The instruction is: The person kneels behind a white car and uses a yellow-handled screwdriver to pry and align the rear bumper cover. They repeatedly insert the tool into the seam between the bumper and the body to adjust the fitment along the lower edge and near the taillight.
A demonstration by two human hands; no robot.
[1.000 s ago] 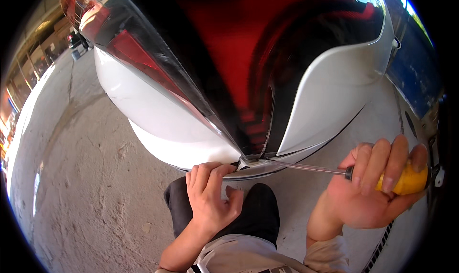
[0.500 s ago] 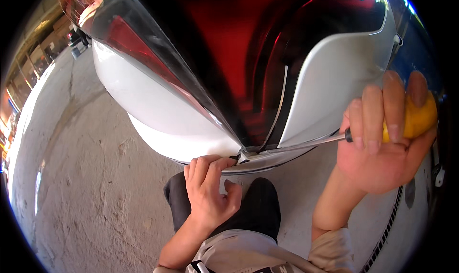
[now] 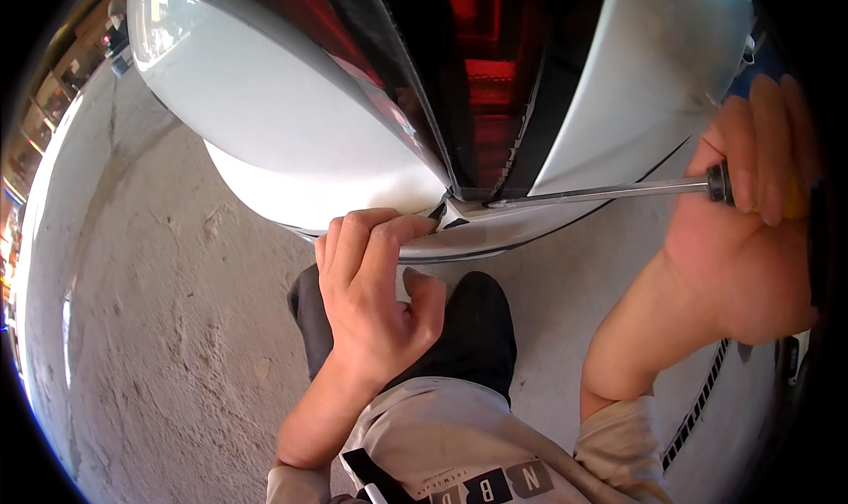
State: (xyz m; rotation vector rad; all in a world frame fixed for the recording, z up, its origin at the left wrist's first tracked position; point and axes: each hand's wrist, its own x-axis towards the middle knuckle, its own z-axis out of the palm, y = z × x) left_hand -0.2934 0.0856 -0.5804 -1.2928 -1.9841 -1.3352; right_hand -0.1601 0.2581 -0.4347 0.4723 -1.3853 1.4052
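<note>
My right hand grips a screwdriver with a yellow handle and a long steel shaft. The shaft runs leftward and its tip sits at the seam below a red tail lamp on a white car body. My left hand has its fingertips curled onto the lower edge of the white panel, right beside the tip. The thumb is apart from the fingers.
Rough concrete ground spreads to the left and below. My dark trouser knee is under the panel edge. A second white panel curves up on the right of the lamp. Buildings show at the far left rim.
The view has come closer to the lamp. My right hand has risen and the screwdriver shaft now lies nearly level, its tip still at the seam. My left hand stays on the panel edge.
</note>
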